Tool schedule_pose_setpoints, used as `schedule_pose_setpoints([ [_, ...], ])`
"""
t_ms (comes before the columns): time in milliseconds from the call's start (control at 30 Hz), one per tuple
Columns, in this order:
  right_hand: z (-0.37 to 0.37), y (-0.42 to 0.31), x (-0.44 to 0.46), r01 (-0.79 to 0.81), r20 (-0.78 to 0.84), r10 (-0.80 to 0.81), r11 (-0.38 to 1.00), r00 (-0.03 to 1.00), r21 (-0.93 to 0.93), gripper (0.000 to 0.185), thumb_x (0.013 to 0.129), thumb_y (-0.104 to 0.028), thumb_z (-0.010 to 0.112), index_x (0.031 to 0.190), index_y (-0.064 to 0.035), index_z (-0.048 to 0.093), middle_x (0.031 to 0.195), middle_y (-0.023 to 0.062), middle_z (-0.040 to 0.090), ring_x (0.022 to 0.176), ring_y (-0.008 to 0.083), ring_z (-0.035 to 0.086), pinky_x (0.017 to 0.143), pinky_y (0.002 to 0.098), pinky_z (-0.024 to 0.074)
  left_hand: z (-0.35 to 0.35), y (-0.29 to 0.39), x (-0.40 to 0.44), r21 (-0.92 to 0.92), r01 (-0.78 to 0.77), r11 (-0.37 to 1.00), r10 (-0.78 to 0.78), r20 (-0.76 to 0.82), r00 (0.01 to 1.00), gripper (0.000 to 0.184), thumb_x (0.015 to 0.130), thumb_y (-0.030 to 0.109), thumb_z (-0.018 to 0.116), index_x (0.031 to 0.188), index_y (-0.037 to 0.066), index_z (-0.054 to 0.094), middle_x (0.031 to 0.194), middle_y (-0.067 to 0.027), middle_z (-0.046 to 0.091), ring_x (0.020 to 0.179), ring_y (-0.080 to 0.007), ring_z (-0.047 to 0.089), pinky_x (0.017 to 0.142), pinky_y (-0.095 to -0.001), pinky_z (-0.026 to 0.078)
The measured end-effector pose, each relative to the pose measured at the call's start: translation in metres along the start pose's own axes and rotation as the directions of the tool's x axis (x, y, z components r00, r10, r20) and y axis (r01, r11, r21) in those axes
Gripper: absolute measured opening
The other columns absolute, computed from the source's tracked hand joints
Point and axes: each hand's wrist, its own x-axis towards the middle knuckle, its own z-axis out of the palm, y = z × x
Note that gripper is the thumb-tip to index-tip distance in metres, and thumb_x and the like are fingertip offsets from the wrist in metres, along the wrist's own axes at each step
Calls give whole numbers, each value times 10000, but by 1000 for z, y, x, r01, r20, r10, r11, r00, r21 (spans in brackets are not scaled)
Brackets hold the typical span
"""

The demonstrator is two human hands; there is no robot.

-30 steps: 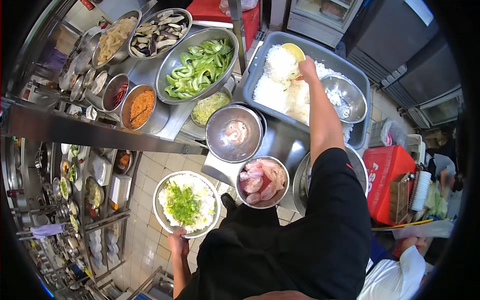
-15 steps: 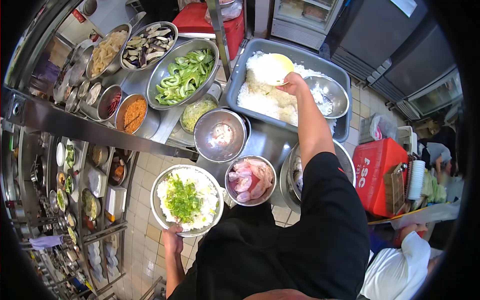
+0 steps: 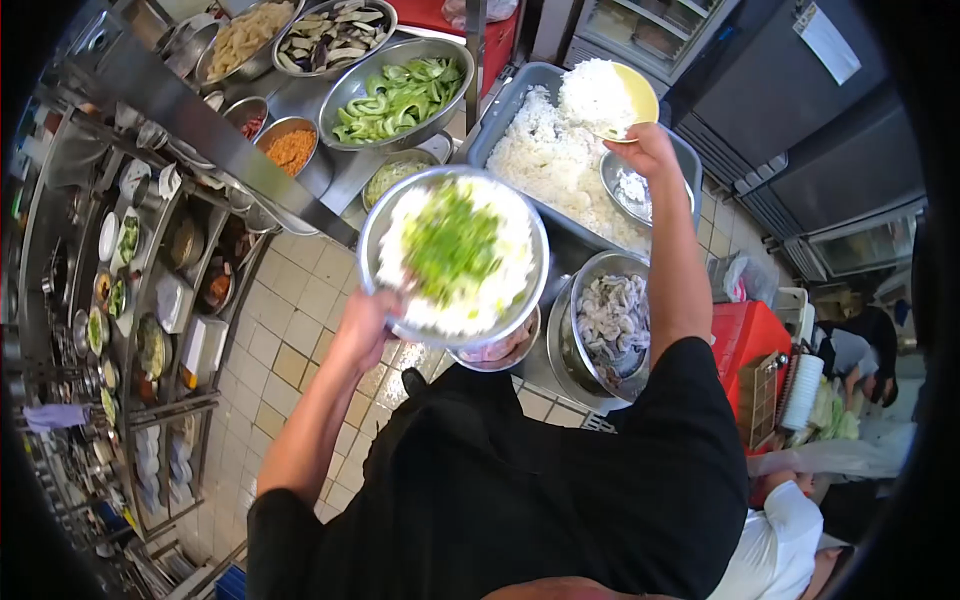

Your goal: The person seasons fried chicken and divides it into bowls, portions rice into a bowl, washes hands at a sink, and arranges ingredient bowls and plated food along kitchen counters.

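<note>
My left hand grips the rim of a metal bowl of white rice topped with chopped green leaves. Out over a grey tub of rice, my right hand holds a yellow bowl by its edge, tilted, with a heap of white rice in it. A second metal bowl sits in the tub below my right wrist, partly hidden by the arm. Under the rice bowl, a bowl of pink raw meat is mostly covered.
Near my right forearm stands a bowl of greyish raw seafood or meat. Sliced green peppers, eggplant and an orange chopped food fill containers behind a metal rail. Another person is at lower right.
My left hand has raised the metal bowl up and to the right, closer to the tub. My right hand and the yellow bowl of rice have shifted right and upward in view.
</note>
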Motion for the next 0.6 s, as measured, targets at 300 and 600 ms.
schedule_pose_setpoints([
  [300,57,-21,-98,653,148,-780,385,608,-652,542,698,143,425,1221,15,487,1072,178,610,998,297,611,859,379,505,117,40,101,70,-12,997,1,154,988,281,738,30,481,967,-128,516,840,-212,603,647,-315,646,513,-400,588],
  [600,59,5,-119,666,575,-720,-212,389,-715,607,670,153,517,1198,-143,556,1239,110,543,1158,328,519,813,363,547,169,38,132,10,-44,999,41,199,979,296,730,7,470,964,-169,514,800,-242,610,593,-338,642,471,-418,567],
])
